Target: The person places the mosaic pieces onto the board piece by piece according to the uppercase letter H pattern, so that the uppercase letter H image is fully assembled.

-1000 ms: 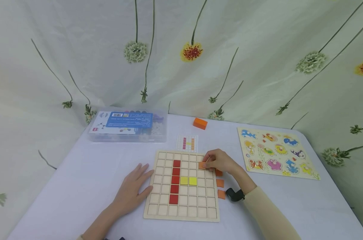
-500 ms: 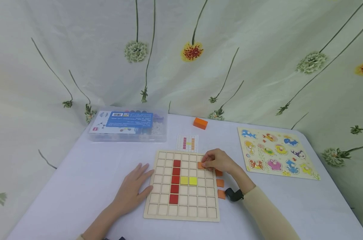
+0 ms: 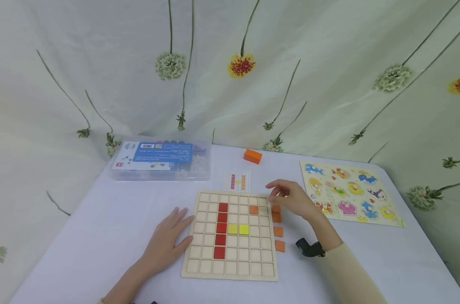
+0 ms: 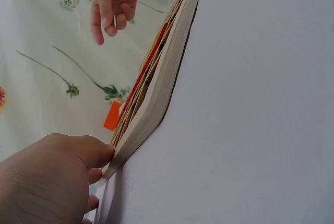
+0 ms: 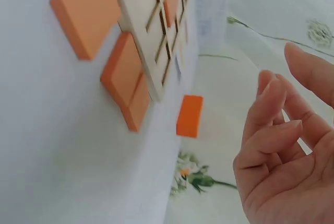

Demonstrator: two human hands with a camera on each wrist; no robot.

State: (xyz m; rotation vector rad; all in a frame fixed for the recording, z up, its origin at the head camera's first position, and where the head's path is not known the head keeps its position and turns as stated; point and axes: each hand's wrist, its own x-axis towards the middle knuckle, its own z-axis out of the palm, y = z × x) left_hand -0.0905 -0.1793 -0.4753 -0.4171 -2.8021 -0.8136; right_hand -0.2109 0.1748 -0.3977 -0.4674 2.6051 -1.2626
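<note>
A wooden grid board point(image 3: 243, 267) lies in front of me in the head view. It bears a column of several red tiles point(image 3: 221, 228), two yellow tiles point(image 3: 238, 229) to their right, and a single orange tile point(image 3: 254, 210) near the upper right. My left hand point(image 3: 170, 240) rests with extended fingers at the board's left edge; the left wrist view has its fingertips point(image 4: 102, 151) against the rim. Above the board's upper right corner hovers my right hand point(image 3: 293, 199), fingers loosely bent, holding nothing. Several loose orange tiles point(image 3: 278, 232) lie along the board's right edge.
Behind the board lies a small pattern card point(image 3: 236, 181). An orange block point(image 3: 253, 156) stands further back. A clear plastic case point(image 3: 199, 172) is at the back left, and a sea-animal puzzle board point(image 3: 359, 202) on the right. A flowered cloth point(image 3: 328, 84) hangs behind the table.
My right hand has let go of the orange tile, which now sits in a cell of the board, and has moved up and to the right. My left hand has stayed put.
</note>
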